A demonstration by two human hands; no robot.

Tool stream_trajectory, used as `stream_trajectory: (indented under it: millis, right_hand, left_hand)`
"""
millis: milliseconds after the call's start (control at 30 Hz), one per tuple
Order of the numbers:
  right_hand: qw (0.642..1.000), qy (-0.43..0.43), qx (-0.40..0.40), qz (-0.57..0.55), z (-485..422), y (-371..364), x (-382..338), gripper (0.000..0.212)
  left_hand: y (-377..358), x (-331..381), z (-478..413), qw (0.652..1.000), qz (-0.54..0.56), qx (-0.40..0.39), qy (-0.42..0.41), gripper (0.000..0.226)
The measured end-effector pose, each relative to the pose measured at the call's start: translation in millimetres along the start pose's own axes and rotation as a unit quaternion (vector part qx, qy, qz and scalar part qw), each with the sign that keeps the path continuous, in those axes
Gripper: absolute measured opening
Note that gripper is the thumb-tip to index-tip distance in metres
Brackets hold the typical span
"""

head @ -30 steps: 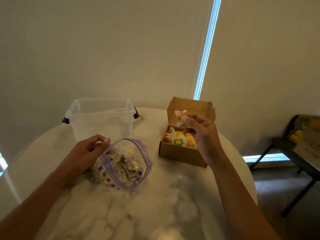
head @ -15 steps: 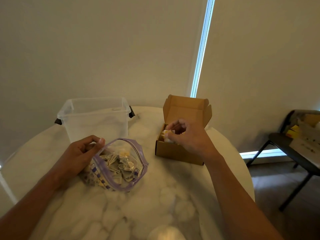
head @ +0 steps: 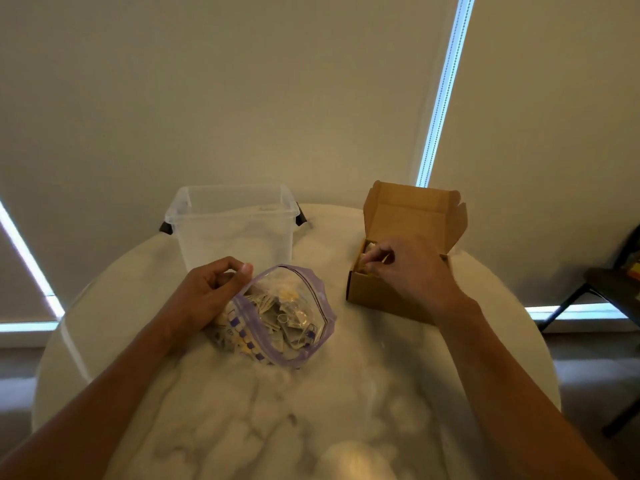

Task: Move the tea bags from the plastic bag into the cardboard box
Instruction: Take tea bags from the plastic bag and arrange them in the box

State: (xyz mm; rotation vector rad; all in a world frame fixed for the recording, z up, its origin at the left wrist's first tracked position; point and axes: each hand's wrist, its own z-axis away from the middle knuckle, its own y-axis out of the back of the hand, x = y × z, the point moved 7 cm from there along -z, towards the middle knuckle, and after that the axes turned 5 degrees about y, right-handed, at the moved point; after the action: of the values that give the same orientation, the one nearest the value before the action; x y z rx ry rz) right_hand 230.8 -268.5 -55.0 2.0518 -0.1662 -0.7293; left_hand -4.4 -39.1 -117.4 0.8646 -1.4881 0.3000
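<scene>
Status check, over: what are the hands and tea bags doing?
Left hand grips plastic bag rim, tea bags inside. Right hand in cardboard box, fingers curled, hold unclear. Clear tub behind, out of the way.

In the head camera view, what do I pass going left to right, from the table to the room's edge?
First the left hand → clear zip-top plastic bag that it grips → open brown cardboard box → dark chair off the table.

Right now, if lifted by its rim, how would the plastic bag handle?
Probably floppy: the plastic bag is thin film, its mouth held open by the left hand. Likely light: only small tea bags inside. Could sag and spill.
</scene>
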Motion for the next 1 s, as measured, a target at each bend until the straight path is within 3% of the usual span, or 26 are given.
stream_trajectory:
  millis: [133,233,333,467,667,867,1000]
  right_hand:
    - [0.987,0.124,0.056,-0.081,17.5,9.0,-45.4,0.017]
    - [0.959,0.265,-0.044,-0.089,40.4,-26.3,-102.2,0.019]
    - [0.935,0.322,-0.144,-0.038,52.0,-67.4,-132.1,0.025]
    - [0.929,0.316,-0.194,0.006,55.9,-90.1,-138.7,0.028]
    - [0.933,0.304,-0.183,0.053,61.4,-95.3,-140.4,0.033]
    - [0.94,0.292,-0.172,0.045,61.6,-104.0,-141.2,0.029]
    - [0.952,0.266,-0.151,-0.029,54.4,-89.8,-133.0,0.027]
  left_hand:
    - [-1.8,1.4,0.4,1.0,0.007,-0.011,0.009,0.036]
    - [-1.4,2.4,1.2,0.999,0.027,-0.02,0.002,0.054]
    - [-1.1,5.8,2.8,0.999,0.024,-0.021,-0.022,0.048]
    - [-2.6,7.3,5.3,0.998,0.023,-0.037,-0.044,0.048]
    - [-4.3,10.3,4.8,0.997,-0.011,-0.034,-0.072,0.038]
    - [-3.7,9.5,4.4,0.997,-0.017,-0.03,-0.067,0.024]
    - [-2.4,8.8,2.8,0.998,-0.016,-0.012,-0.059,0.03]
